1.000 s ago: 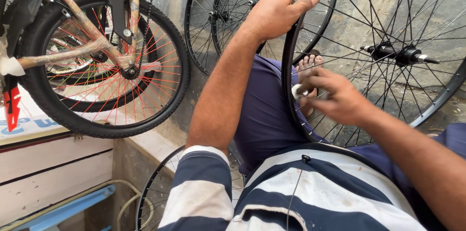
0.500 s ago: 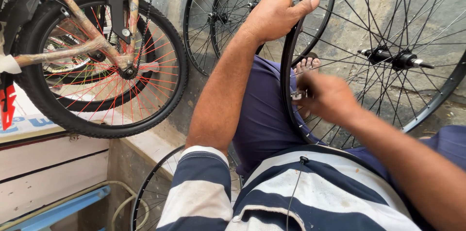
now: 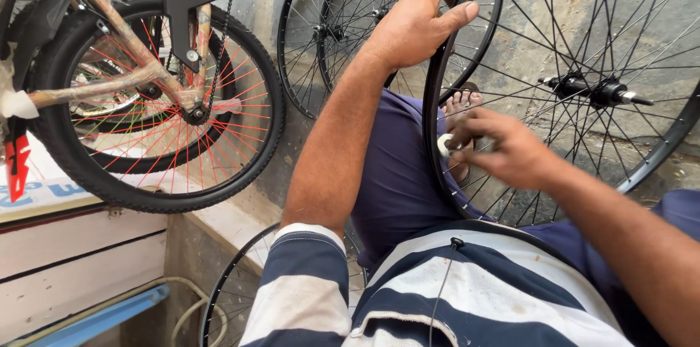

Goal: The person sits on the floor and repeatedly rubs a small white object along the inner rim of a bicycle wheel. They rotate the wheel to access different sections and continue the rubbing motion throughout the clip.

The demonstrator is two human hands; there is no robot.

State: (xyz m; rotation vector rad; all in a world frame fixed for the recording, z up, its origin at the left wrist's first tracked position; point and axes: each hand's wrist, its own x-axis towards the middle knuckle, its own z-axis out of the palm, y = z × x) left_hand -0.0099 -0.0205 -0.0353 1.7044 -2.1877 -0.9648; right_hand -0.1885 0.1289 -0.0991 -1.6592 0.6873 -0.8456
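Wheel in hand: one black spoked rim, upright across my lap, hub to the right.
Left hand: I see its fingers curled over the rim's top edge.
Right hand: fingers pinching one small white piece at the rim's inner side.
Spare rims: two against the wall, one more by my knee.
Bicycle: one, red-spoked rear wheel.
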